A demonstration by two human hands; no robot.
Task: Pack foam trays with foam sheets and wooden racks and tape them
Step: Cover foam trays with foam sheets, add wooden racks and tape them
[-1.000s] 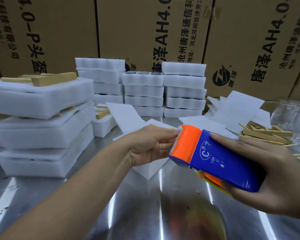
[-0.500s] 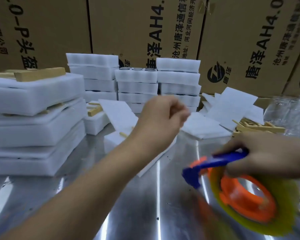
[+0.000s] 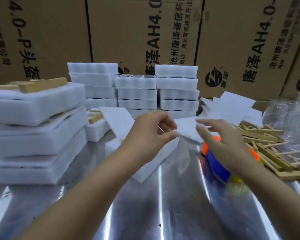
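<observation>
One left hand (image 3: 148, 134) pinching tape (image 3: 183, 152), right hand (image 3: 221, 142) open

A shiny ribbed metal table (image 3: 145, 213) carries everything. At its left stands a tall stack of foam trays (image 3: 33, 144), with three more stacks (image 3: 137, 94) side by side at the back. Near the middle lies a single foam tray (image 3: 151, 168), and behind it a smaller tray (image 3: 97, 130) holding a wooden piece. An orange-and-blue tape dispenser (image 3: 216, 168) lies to the right, just beside a loose pile of wooden racks (image 3: 270, 153). Loose foam sheets (image 3: 232, 108) and crumpled clear plastic (image 3: 287, 118) lie behind that pile.
</observation>
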